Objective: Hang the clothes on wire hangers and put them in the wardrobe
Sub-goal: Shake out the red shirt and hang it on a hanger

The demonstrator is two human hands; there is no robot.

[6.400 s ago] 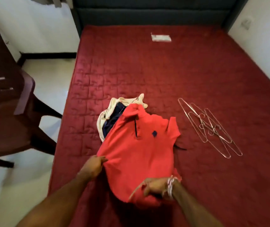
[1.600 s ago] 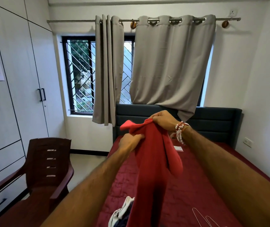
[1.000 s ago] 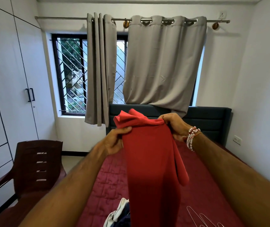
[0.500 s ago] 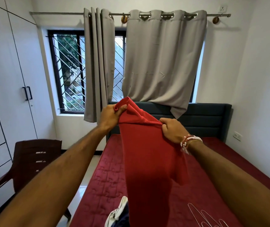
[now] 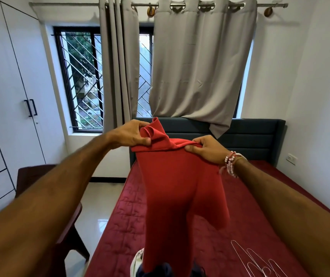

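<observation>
A red shirt (image 5: 172, 196) hangs in the air above the bed, held up by its top edge. My left hand (image 5: 130, 134) grips the bunched left corner of that edge. My right hand (image 5: 206, 148), with bead bracelets on the wrist, pinches the right end. The shirt's lower part falls over a heap of white and dark blue clothes (image 5: 152, 268) on the bed. Several wire hangers (image 5: 260, 262) lie on the bedcover at the lower right. The white wardrobe (image 5: 10, 96) stands on the left, its doors closed.
The bed with a dark red quilted cover (image 5: 240, 206) fills the middle, its dark headboard (image 5: 256, 134) against the wall. A brown plastic chair (image 5: 68, 226) stands between bed and wardrobe. Grey curtains (image 5: 200, 62) hang before a barred window.
Since a second ago my hands have moved further apart along the shirt's top edge, spreading it. Earlier the shirt lay on the bed; now it hangs in the air.
</observation>
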